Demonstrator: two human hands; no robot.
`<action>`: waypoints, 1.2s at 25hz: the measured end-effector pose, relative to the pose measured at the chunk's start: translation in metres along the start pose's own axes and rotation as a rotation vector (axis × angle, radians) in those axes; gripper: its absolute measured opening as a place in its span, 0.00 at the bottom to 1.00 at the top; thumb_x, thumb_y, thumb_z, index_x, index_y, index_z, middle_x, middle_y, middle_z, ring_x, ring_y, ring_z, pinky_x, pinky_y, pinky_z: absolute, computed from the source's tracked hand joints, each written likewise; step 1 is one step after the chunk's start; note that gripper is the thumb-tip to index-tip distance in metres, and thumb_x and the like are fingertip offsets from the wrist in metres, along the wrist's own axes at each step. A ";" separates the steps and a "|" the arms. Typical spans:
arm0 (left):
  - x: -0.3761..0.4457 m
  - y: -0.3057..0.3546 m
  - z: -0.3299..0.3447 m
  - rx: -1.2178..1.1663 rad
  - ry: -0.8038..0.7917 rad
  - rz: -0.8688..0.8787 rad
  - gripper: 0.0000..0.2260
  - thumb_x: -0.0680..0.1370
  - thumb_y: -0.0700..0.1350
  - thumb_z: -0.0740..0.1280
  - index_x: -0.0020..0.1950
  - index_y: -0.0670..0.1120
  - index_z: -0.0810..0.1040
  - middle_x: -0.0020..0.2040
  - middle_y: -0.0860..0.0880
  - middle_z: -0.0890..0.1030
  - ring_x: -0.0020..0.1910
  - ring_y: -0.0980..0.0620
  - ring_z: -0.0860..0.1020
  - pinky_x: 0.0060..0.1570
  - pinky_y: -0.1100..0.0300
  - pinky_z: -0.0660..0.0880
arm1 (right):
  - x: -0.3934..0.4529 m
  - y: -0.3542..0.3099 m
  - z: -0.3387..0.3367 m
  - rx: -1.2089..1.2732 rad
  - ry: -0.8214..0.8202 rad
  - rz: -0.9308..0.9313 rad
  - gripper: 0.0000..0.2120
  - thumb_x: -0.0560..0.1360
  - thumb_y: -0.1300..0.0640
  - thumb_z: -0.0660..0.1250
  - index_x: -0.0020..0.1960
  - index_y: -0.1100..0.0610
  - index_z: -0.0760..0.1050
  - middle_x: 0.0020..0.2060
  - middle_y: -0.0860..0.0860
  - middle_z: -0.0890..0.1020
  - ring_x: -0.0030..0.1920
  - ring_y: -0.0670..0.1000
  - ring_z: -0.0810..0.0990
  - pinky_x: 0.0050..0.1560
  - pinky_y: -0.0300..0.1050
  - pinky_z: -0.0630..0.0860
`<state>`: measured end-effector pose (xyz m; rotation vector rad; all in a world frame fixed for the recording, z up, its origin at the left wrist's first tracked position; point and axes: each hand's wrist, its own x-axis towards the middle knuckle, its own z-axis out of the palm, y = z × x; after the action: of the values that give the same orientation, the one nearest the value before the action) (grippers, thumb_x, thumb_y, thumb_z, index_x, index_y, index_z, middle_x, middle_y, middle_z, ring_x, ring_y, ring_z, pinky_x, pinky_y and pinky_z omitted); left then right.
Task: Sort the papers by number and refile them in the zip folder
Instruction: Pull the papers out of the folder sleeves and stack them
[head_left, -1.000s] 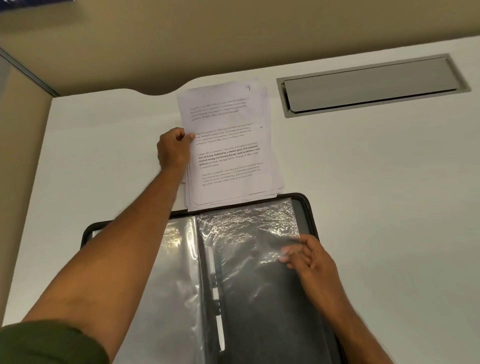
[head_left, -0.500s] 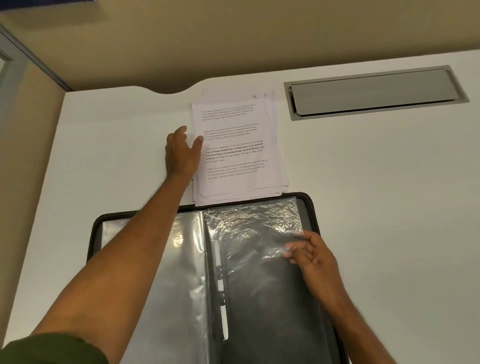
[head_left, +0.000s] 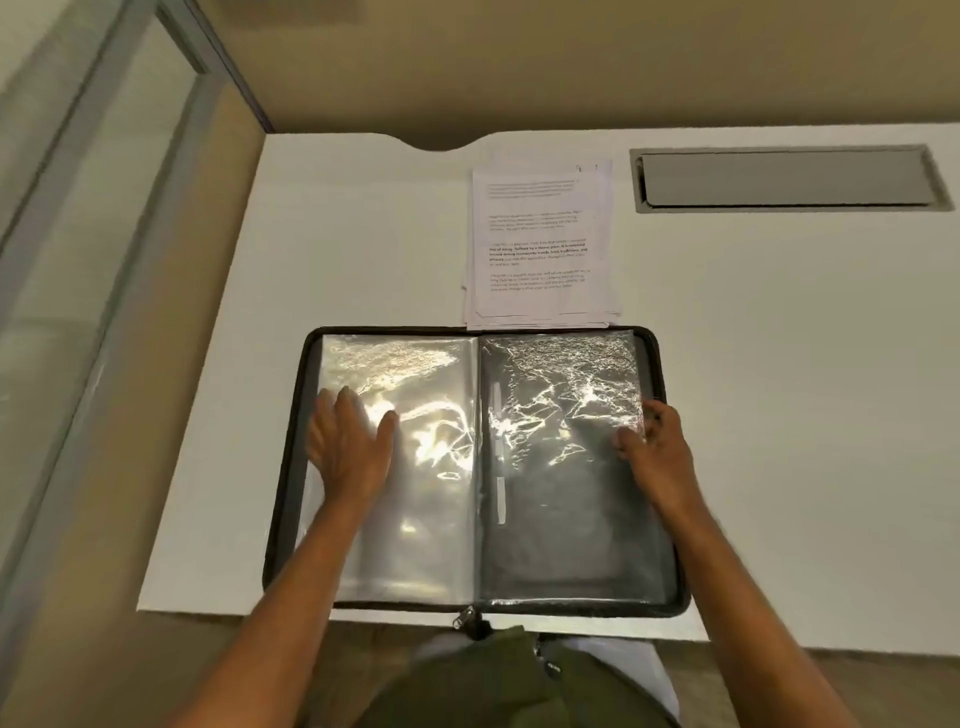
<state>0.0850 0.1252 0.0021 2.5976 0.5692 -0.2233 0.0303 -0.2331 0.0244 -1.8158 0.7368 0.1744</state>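
Observation:
A black zip folder lies open on the white desk, its clear plastic sleeves spread left and right. My left hand rests flat, fingers spread, on the left sleeve page. My right hand is at the outer edge of the right sleeve page, fingers curled and pinching that edge. A stack of printed papers lies just beyond the folder's top edge, slightly fanned, with handwritten numbers at the top right corner. Neither hand touches the papers.
A grey cable hatch is set into the desk at the back right. A glass partition runs along the left side. The desk's front edge is just below the folder, where the zipper pull hangs over.
My left hand left the paper stack and came down flat onto the folder's left sleeve. My right hand shifted to the right sleeve's edge. The view pulled back, showing the whole folder.

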 end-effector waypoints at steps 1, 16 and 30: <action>-0.008 -0.011 -0.004 0.009 -0.009 -0.031 0.31 0.79 0.60 0.67 0.77 0.47 0.63 0.81 0.42 0.57 0.79 0.38 0.56 0.75 0.36 0.57 | -0.004 0.002 0.001 -0.008 0.007 -0.001 0.23 0.80 0.56 0.69 0.72 0.47 0.66 0.55 0.43 0.80 0.53 0.48 0.82 0.53 0.46 0.78; -0.018 -0.051 -0.052 -0.238 -0.193 -0.248 0.37 0.74 0.53 0.77 0.76 0.41 0.65 0.70 0.42 0.71 0.67 0.40 0.73 0.62 0.49 0.74 | -0.050 0.031 0.007 -0.062 0.048 -0.026 0.27 0.81 0.60 0.68 0.77 0.51 0.66 0.67 0.50 0.75 0.63 0.54 0.78 0.61 0.50 0.77; -0.014 -0.053 -0.081 -0.934 -0.606 -0.365 0.29 0.75 0.53 0.77 0.72 0.43 0.76 0.63 0.43 0.83 0.61 0.45 0.81 0.62 0.48 0.78 | -0.037 0.045 0.007 0.063 0.061 0.041 0.24 0.81 0.58 0.69 0.75 0.49 0.70 0.63 0.50 0.81 0.56 0.53 0.84 0.63 0.59 0.81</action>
<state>0.0536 0.2016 0.0547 1.4186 0.6895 -0.6510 -0.0228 -0.2212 0.0022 -1.7534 0.8143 0.1217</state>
